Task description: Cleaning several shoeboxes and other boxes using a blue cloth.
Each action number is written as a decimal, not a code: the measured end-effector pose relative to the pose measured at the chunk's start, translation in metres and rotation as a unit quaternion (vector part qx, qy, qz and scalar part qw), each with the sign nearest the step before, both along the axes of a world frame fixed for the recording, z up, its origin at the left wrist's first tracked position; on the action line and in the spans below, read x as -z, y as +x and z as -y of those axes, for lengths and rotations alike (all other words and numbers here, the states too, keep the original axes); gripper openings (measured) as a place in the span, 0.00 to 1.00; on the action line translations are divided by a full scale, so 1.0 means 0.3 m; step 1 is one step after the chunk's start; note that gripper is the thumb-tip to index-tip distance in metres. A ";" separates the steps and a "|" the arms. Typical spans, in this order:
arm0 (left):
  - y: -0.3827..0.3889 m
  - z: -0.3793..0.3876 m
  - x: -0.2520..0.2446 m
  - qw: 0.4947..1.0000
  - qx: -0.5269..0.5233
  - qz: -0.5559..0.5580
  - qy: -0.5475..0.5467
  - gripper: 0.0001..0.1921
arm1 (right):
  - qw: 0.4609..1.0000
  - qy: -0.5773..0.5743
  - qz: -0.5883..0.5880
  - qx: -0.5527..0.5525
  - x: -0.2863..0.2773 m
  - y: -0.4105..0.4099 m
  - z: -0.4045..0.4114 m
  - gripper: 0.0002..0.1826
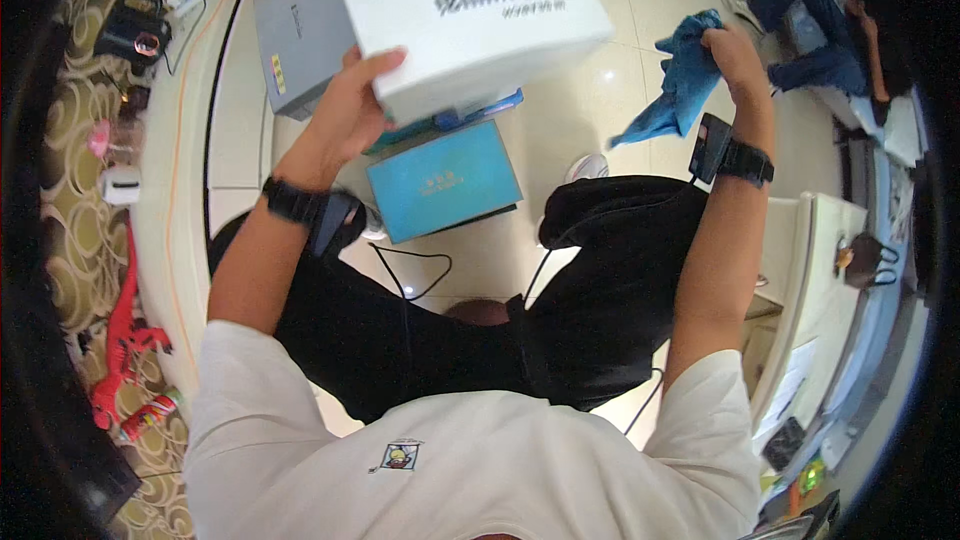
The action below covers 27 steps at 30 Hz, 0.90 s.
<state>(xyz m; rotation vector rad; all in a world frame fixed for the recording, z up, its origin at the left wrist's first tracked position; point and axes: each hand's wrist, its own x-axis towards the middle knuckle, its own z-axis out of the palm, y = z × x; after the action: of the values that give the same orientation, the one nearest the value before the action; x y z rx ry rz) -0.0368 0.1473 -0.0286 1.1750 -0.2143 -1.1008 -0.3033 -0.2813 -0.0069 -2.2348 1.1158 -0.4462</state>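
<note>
My left hand (352, 105) grips the near left corner of a large white box (480, 37), its thumb on the printed top face. The box is tilted and slightly blurred, and its far edge runs out of the picture. Up at the right, my right hand (735, 60) holds a blue cloth (681, 82) that hangs down from the fingers, apart from the box. A turquoise box (444, 184) lies on the tiled floor between my feet. Behind the white box's left side stands a grey box (304, 37).
A long white cabinet (169, 165) runs along the left, with a red toy dinosaur (124, 337) beyond it. Another person's legs in jeans (806, 22) show at the upper right. An open white drawer unit (810, 277) stands at the right. Black cables hang near my legs.
</note>
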 end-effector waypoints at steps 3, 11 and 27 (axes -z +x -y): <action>-0.039 -0.199 0.036 1.000 0.001 -0.021 -0.013 0.38 | 0.999 -0.010 0.017 -0.040 0.030 -0.005 0.042 0.16; -0.044 -0.555 0.138 0.987 0.112 0.000 0.116 0.52 | 0.998 -0.029 0.035 0.042 -0.101 -0.069 -0.143 0.15; 0.218 -0.448 0.510 0.914 0.365 0.031 0.175 0.61 | 0.958 0.146 0.247 -0.007 -0.049 -0.238 -0.208 0.15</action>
<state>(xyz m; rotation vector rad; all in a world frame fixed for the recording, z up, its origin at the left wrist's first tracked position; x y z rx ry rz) 0.0285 0.2818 -0.1817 1.5011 -0.5526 -1.8125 -0.3746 -0.2188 0.0079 -1.7400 0.8363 -0.7335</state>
